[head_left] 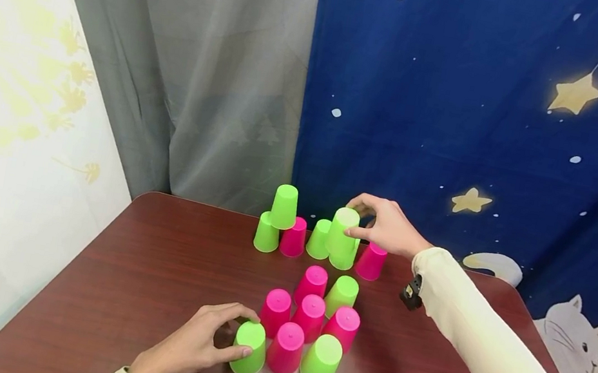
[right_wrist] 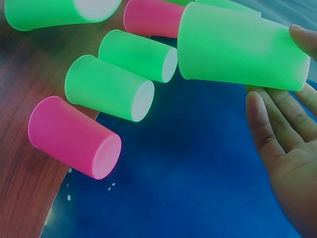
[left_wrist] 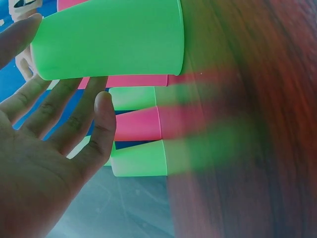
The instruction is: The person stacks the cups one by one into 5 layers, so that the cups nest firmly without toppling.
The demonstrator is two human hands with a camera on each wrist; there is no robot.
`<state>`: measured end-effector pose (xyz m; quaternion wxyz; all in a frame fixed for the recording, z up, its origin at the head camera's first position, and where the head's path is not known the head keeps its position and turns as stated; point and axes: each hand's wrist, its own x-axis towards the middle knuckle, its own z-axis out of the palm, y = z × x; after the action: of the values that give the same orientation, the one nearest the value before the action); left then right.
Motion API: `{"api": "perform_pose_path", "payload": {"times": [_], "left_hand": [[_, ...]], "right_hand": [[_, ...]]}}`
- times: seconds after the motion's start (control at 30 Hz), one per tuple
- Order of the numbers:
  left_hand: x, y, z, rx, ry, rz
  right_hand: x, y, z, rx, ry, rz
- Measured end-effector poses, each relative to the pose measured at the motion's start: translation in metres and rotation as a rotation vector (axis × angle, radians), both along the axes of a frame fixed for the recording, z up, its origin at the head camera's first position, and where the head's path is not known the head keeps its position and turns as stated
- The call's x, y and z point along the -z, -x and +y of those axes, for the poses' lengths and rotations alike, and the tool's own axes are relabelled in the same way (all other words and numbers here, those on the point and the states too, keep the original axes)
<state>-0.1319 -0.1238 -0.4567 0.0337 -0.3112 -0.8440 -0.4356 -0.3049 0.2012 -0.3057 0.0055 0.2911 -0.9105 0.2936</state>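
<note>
My right hand (head_left: 387, 225) holds a green cup (head_left: 343, 229) upside down, near its closed end, between thumb and fingers. In the right wrist view this held cup (right_wrist: 237, 49) is raised above the back row, and in the head view it overlaps a green cup (head_left: 342, 261) there. At the near left of the front group, my left hand (head_left: 200, 344) grips another upside-down green cup (head_left: 249, 351), thumb on one side and fingers on the other. Beside that cup stand a pink cup (head_left: 285, 351) and a green cup (head_left: 320, 363).
Behind them stand several pink cups (head_left: 276, 312) and one green cup (head_left: 342, 296). Along the table's far edge, a green cup (head_left: 284, 207) rests across a green cup (head_left: 266, 235) and a pink cup (head_left: 293, 238). A blue curtain (head_left: 435, 104) hangs behind the brown table (head_left: 144, 273).
</note>
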Motion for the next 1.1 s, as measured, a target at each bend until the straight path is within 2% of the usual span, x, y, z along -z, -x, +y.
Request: {"api": "perform_pose_path", "payload": {"times": [0.27, 0.5, 0.77, 1.1], "left_hand": [[-0.002, 0.000, 0.001, -0.010, 0.014, -0.026], [-0.002, 0.001, 0.000, -0.016, 0.021, -0.039], [-0.002, 0.001, 0.000, -0.029, 0.037, -0.029], [-0.001, -0.001, 0.001, -0.032, 0.038, -0.014]], "right_hand": [[0.007, 0.021, -0.011, 0.061, 0.022, -0.044], [0.015, 0.034, -0.024, 0.103, 0.038, -0.024], [0.019, 0.042, -0.037, 0.147, 0.072, -0.051], [0.032, 0.051, -0.050, 0.210, 0.094, -0.068]]}}
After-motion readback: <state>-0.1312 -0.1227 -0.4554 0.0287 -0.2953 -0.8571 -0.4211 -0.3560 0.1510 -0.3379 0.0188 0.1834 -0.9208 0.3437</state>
